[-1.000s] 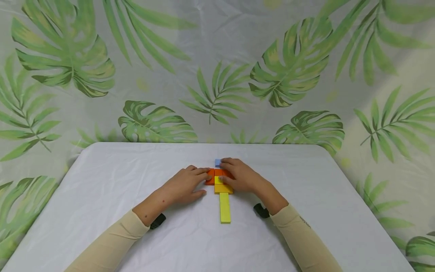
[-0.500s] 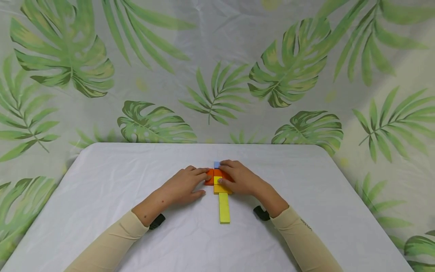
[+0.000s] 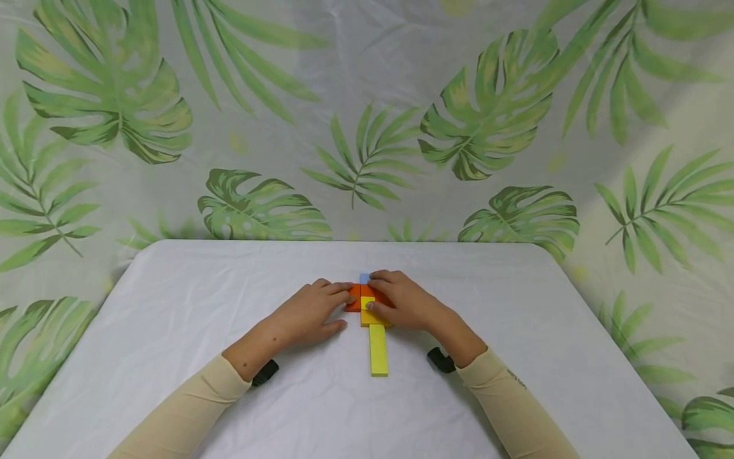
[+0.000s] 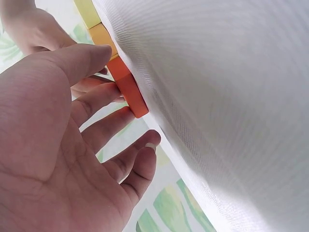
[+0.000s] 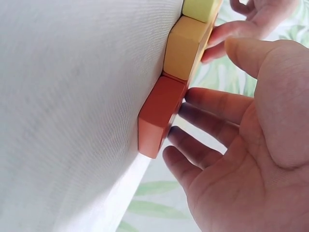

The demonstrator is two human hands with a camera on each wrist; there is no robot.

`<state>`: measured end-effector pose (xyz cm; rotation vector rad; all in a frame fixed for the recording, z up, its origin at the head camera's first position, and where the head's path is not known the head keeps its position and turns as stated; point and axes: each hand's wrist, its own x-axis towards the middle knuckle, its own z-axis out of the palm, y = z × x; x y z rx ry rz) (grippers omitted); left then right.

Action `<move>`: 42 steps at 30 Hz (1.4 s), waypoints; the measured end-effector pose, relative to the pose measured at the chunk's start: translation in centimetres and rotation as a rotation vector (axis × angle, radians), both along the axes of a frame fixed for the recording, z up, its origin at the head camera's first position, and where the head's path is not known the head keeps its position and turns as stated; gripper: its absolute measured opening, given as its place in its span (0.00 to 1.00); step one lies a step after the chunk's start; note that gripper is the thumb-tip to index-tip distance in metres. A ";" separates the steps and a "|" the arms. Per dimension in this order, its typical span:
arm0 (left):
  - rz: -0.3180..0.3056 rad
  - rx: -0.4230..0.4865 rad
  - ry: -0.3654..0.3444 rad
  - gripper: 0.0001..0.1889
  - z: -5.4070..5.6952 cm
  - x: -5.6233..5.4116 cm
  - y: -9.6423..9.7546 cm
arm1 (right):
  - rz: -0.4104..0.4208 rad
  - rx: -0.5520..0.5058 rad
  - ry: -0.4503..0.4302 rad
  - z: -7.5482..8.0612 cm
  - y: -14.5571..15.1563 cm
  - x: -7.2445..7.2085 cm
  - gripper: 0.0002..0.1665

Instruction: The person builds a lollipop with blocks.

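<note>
Flat wooden blocks lie against one another on the white table [image 3: 573,357]. A long yellow-green block [image 3: 378,350] points toward me, below an orange block [image 3: 371,318], a small yellow block [image 3: 367,302] and orange-red blocks [image 3: 355,298]. At the far end sits a light blue block [image 3: 364,278], partly covered. My left hand [image 3: 309,312] rests its fingertips on the left orange-red block [image 4: 130,92], thumb spread away. The right hand [image 3: 407,299] lies over the right-hand orange-red block [image 5: 159,106], its fingers extended, near the blue one; its thumb is by the yellow block.
A leaf-printed cloth [image 3: 367,159] hangs behind the table's far edge. Dark wrist-camera mounts [image 3: 266,373] show beneath both forearms, close to the tabletop.
The light blue block has shifted slightly toward me, closing the small gap to the orange-red blocks. My right fingers moved a little with it; the left hand stayed in place.
</note>
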<state>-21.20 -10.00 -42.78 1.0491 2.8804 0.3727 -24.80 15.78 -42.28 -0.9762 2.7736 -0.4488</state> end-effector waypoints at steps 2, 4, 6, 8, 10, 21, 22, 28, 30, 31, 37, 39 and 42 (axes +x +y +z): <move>-0.001 0.001 -0.001 0.25 0.0 -0.1 0.0 | -0.001 0.005 -0.002 0.0 0.0 0.0 0.37; 0.001 0.000 0.000 0.26 -0.1 -0.1 0.0 | -0.002 0.008 -0.006 0.0 0.0 0.0 0.37; 0.003 0.001 0.000 0.25 -0.1 -0.1 0.0 | -0.003 0.010 -0.008 -0.1 0.0 0.1 0.37; 0.003 0.004 0.000 0.25 -0.1 -0.1 0.0 | -0.003 0.009 -0.009 -0.1 0.1 0.1 0.37; 0.003 0.008 -0.001 0.25 -0.1 -0.2 0.0 | 0.002 0.009 -0.008 0.0 0.1 0.0 0.38; -0.008 0.018 -0.004 0.25 -0.3 -0.3 0.0 | 0.020 -0.028 -0.036 0.3 0.6 0.1 0.38; -0.007 0.017 -0.002 0.25 -0.3 -0.3 -0.1 | 0.021 -0.029 -0.037 0.2 0.6 0.1 0.38; 0.003 0.013 0.006 0.25 -0.2 -0.2 -0.3 | 0.027 -0.042 -0.039 -0.1 0.7 -0.1 0.37; 0.000 0.014 0.012 0.25 -0.2 -0.2 -0.3 | 0.020 -0.043 -0.036 -0.1 0.8 -0.2 0.37; -0.001 0.013 0.015 0.26 -0.1 -0.2 -0.3 | 0.014 -0.044 -0.036 -0.1 0.9 -0.2 0.37; 0.005 0.044 0.047 0.29 0.2 -0.3 -0.8 | -0.027 -0.093 0.011 0.5 2.4 0.4 0.36; 0.026 0.056 0.067 0.29 0.3 -0.3 -1.3 | -0.025 -0.103 0.065 0.4 3.2 0.5 0.35; 0.072 0.069 0.095 0.28 0.3 -0.3 -2.4 | -0.039 -0.107 0.136 0.0 4.5 0.8 0.35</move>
